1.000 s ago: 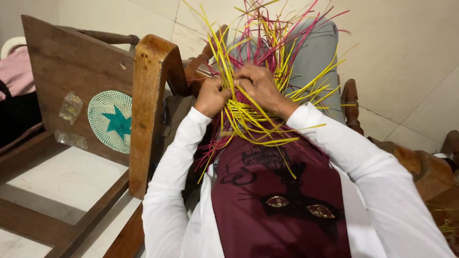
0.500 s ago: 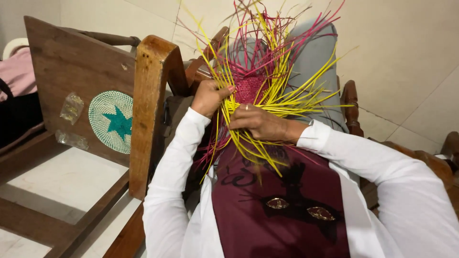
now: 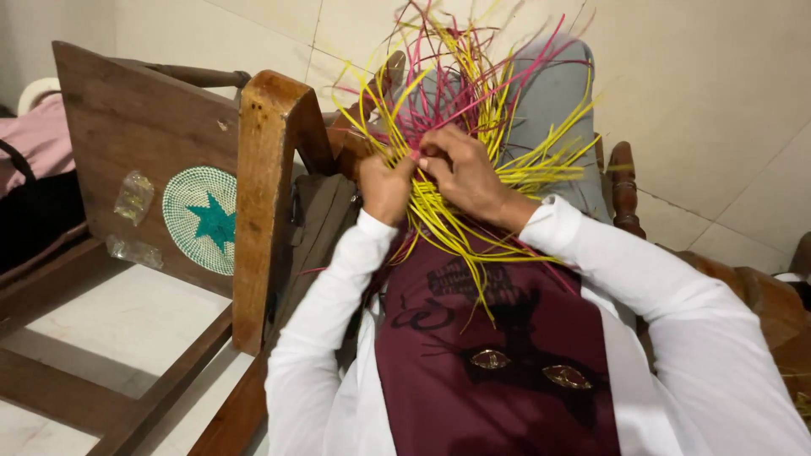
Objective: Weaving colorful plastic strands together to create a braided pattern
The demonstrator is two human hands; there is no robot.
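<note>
A half-woven piece of yellow and pink strips [image 3: 473,101] rests on my lap, its loose ends fanning up and out. My left hand [image 3: 384,186] grips the strips at the woven middle from the left. My right hand [image 3: 460,169] meets it from the right, fingertips pinching strips at the same spot. More yellow strips [image 3: 456,245] trail down over my maroon top. Both sleeves are white.
A wooden chair frame [image 3: 258,203] stands close on my left. Its board carries a round woven mat [image 3: 203,219] in white with a teal star. Another wooden chair arm [image 3: 625,177] is on my right. Pale tiled floor lies beyond.
My right hand was up at the weave, dropped low across the strips half a second ago, and is now back up beside my left hand at the woven middle.
</note>
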